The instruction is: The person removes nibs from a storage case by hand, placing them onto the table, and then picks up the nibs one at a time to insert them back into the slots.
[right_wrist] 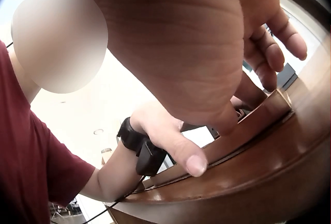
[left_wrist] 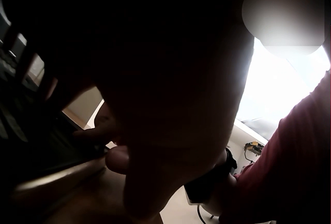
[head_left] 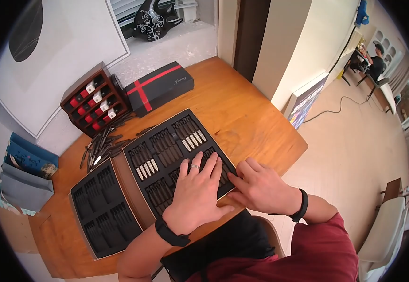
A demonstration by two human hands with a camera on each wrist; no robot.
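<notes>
An open case lies on the table, its right tray holding rows of dark slim pieces, some with white handles, its left tray holding dark ones. The left hand rests with spread, fairly straight fingers on the right tray's lower part; a ring is on one finger. The right hand is at that tray's lower right edge, its fingers bent; what they touch is hidden. In the right wrist view the right hand is above the case's brown edge. The left wrist view is dark, its left hand close up.
Loose dark pieces are heaped behind the left tray. Behind them stand a wooden rack with red and white items and a black box with a red ribbon. Blue-grey bags are at the left. A person sits far back.
</notes>
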